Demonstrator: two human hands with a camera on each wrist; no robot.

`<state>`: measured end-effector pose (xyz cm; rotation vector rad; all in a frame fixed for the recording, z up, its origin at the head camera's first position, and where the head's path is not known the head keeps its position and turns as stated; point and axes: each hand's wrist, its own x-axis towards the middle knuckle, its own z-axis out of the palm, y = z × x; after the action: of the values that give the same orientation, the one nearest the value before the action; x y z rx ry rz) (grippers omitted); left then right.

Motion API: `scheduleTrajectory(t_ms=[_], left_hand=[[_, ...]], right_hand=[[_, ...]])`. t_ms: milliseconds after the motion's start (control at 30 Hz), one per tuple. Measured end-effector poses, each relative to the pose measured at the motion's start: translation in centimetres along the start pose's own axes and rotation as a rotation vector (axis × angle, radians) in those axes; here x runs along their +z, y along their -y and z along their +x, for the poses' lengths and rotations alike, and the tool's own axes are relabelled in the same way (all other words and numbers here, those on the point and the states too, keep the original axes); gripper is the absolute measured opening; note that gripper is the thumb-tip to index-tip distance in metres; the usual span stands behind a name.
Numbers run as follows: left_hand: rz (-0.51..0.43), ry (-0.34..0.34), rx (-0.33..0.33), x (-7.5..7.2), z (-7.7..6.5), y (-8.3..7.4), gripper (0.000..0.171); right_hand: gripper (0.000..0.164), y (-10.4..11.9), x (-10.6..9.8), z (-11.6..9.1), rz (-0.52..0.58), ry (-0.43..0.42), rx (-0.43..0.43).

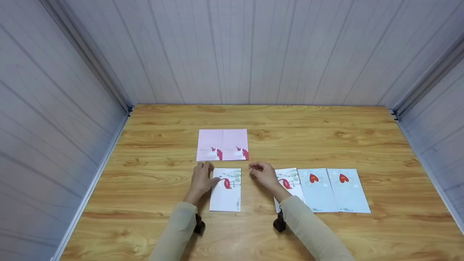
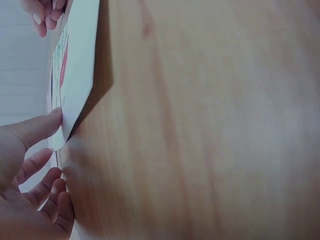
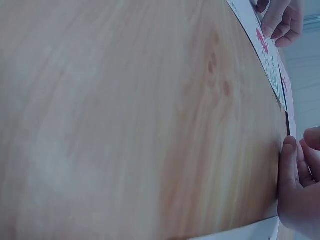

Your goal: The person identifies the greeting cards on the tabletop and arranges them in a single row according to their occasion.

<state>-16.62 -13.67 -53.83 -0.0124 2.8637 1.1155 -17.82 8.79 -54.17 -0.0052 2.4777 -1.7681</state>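
Left hand (image 1: 201, 179) pinches flamingo card (image 1: 225, 197): placing, presumably.
Right hand (image 1: 265, 175) empty, loosely curled; next likely calls for level release.

High head view — wrists' apparently closer

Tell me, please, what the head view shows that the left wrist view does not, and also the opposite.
Only head: the two blue cards, the right flamingo card beside them, and, plainly, the pink cards.

Only left wrist: the palm side of the left hand and a dark shadow along the edge of the left flamingo card.

Both: the two hands, the left flamingo card and the table.
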Motion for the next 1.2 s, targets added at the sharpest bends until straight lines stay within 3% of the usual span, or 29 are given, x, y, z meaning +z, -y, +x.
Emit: scheduleTrajectory(t_ms=[367,700,1000,1200], left_hand=[[-0.011,-0.01,-0.02,0.2,-0.1,-0.2,0.036],[-0.056,0.008,-0.013,0.3,-0.2,-0.1,0.03],[-0.081,-0.049,0.062,0.5,-0.4,0.4,0.021],[-0.16,-0.027,0.07,0.4,-0.5,0.4,0.021]], right_hand=[[0.024,0.6,0.5,0.4,0.009,0.091,0.104],[0.027,1.0,1.4,0.0,-0.029,0.209,0.084],[0.023,1.1,1.8,-0.1,-0.011,0.215,0.079],[0.019,1.1,1.7,-0.1,0.008,0.19,0.103]])
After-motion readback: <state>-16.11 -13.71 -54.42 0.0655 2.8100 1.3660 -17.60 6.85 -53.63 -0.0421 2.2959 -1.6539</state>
